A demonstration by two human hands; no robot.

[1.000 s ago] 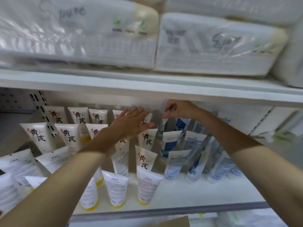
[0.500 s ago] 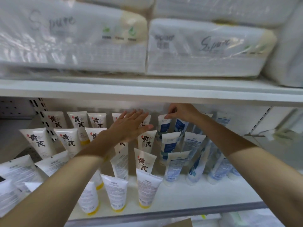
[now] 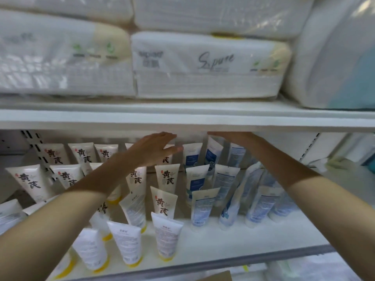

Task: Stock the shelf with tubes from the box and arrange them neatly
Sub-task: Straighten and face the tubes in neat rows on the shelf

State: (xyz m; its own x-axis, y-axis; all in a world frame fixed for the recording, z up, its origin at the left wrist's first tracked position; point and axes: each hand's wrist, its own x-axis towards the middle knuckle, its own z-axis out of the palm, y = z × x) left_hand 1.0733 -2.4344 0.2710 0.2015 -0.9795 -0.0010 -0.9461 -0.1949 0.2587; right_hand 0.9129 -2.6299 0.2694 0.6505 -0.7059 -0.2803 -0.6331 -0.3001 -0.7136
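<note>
Right of the spread left grip [image 3: 154, 151], right grip [image 3: 231, 137] tops a blue tube [image 3: 213, 154], closure unclear; probably straightening it.

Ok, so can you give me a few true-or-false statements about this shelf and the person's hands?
1. The left hand is open, fingers straight, at the back cream tubes. True.
2. The cream tubes stand to the right of the blue tubes. False: they stand to the left.
3. Tissue packs sit on the upper shelf. True.
4. The cream tubes have red tops. False: the caps are yellow.
5. The right hand rests at the shelf's front edge. False: it reaches to the back row.
</note>
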